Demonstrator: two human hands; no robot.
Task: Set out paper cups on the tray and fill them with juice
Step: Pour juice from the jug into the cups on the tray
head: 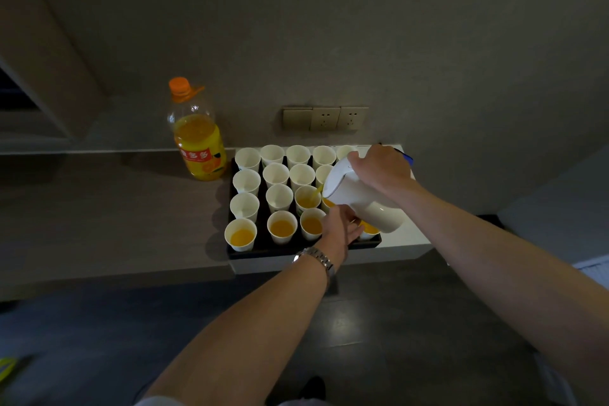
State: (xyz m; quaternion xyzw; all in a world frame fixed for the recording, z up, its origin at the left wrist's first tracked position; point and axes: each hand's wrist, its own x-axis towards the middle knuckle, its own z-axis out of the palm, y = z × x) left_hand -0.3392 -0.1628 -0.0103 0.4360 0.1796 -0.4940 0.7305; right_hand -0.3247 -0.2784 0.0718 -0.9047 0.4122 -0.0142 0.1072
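The right hand (382, 171) grasps the handle of a white jug (359, 199) tilted over the black tray (260, 249), and juice runs into a paper cup (307, 198). The left hand (339, 227), fingers relaxed, rests under the jug. The juice bottle (197, 138) stands left of the tray on the surface (115, 214).

Your right hand (382, 171) grips the jug (359, 198) over the tray (263, 249) – cups (280, 196) sit in rows left of it, the bottle (197, 138) further left behind them, your left hand (339, 227) just beneath the jug.
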